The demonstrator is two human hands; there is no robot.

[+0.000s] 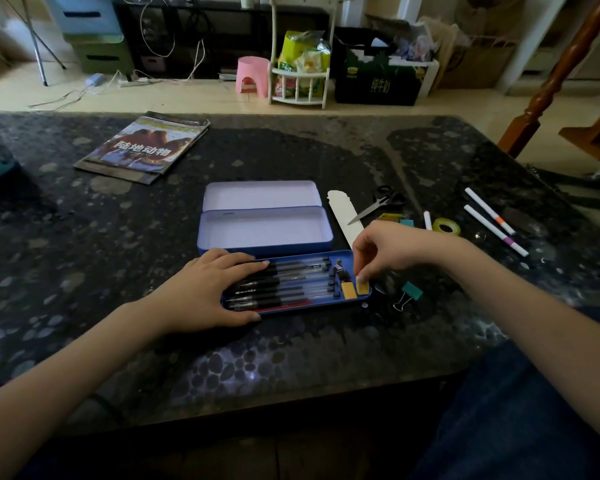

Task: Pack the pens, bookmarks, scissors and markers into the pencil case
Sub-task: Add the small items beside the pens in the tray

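Your left hand [215,285] lies flat, fingers straight, pressing on the left end of the blue tray [357,299] and on the caps of the pens [291,284] inside it. The pens lie side by side, long axes running left to right along the tray's length, dark grips under your fingers, clear barrels toward the right. At the tray's right end sits a small orange tab [347,290], and just beside it a second orange tab [362,288], which your right hand [388,251] pinches between curled fingertips while it stands in the tray. Directly behind the tray, the pencil case [264,245] sits open, long axis left to right, its base showing bare lilac floor and its lid [260,194] hinged back flat behind it. To the right of the case a white bookmark [343,213] lies lengthwise away from you, and the scissors [378,204] point their blades left and toward you, tip over the bookmark. Two white markers [492,220] lie parallel well to the right, running diagonally. A teal binder clip [409,294] rests on the dark table [291,358] near the tray's right end.
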